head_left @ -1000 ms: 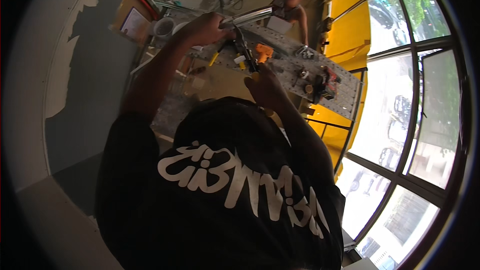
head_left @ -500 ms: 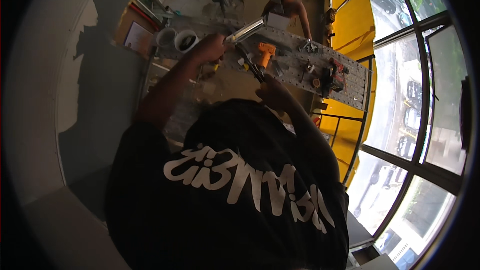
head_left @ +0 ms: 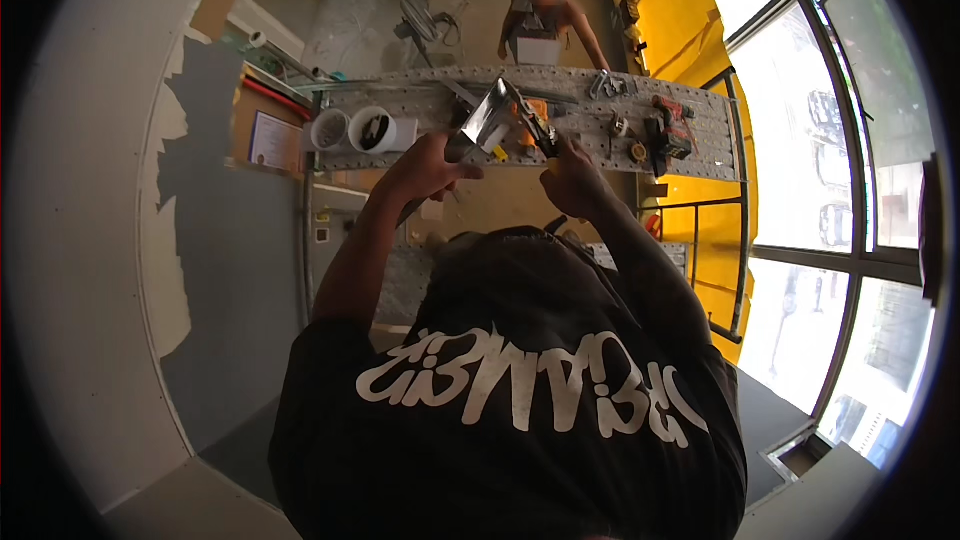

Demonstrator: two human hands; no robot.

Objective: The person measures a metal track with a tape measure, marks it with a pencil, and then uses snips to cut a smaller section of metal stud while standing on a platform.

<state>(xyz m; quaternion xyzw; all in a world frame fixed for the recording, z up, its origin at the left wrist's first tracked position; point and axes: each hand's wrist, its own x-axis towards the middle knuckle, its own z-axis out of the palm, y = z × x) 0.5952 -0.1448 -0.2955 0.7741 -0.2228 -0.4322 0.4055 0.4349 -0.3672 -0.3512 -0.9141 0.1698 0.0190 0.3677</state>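
My left hand (head_left: 428, 170) is closed around a shiny bent strip of sheet metal, like a metal channel (head_left: 487, 116), which slants up and to the right. In my right hand (head_left: 580, 180) are snips (head_left: 538, 128) with dark jaws and a bit of yellow on the handle. Their jaws point up and left and meet or overlap the upper end of the channel; whether they grip it is too small to tell. Both hands are over the near edge of a perforated metal scaffold platform (head_left: 450, 152). An orange power tool (head_left: 528, 138) lies partly hidden behind the snips.
Two white buckets (head_left: 392, 132) stand at the platform's left end. A red cordless drill (head_left: 673, 112) and small metal fittings (head_left: 618, 126) lie to the right. Beyond the platform is another person (head_left: 540, 20), one hand at its far edge. Large windows and yellow sheeting (head_left: 690, 40) are at right.
The channel has come nearer and now stands more steeply. My right hand has raised the snips to its upper end. The head view has shifted, showing more of the platform.
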